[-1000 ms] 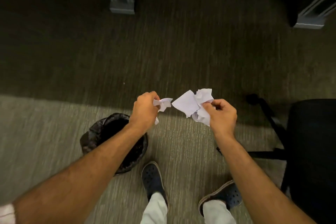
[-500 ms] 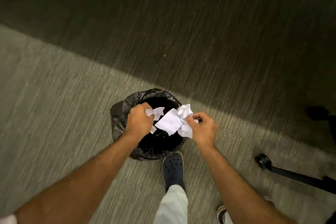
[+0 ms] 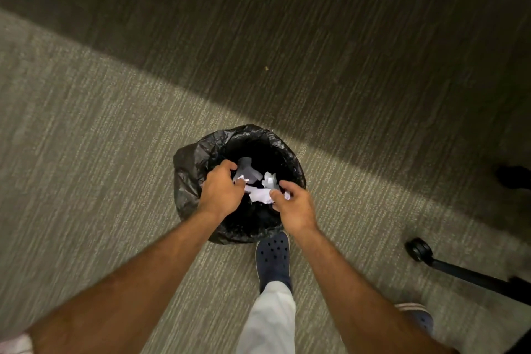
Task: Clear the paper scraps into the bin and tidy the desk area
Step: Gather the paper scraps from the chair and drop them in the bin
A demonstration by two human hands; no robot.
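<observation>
A round bin [image 3: 189, 178] lined with a black plastic bag stands on the carpet just ahead of my feet. Both hands hover over its dark opening. My left hand [image 3: 221, 191] is curled, with small white paper scraps [image 3: 240, 180] at its fingertips. My right hand [image 3: 296, 207] pinches crumpled white paper [image 3: 260, 195] between thumb and fingers, and another bit of it [image 3: 270, 179] sticks up by the index finger. A dimmer grey piece of paper [image 3: 247, 169] lies lower inside the bin.
Grey striped carpet [image 3: 86, 152] lies all around, darker in shadow at the top. My dark clog [image 3: 273, 256] touches the bin's near side. A black chair leg with a caster [image 3: 419, 250] reaches in from the right.
My view swung down from the desk legs to the bin. Both hands moved together over the bin's opening and lower into it, and one piece of paper now lies inside.
</observation>
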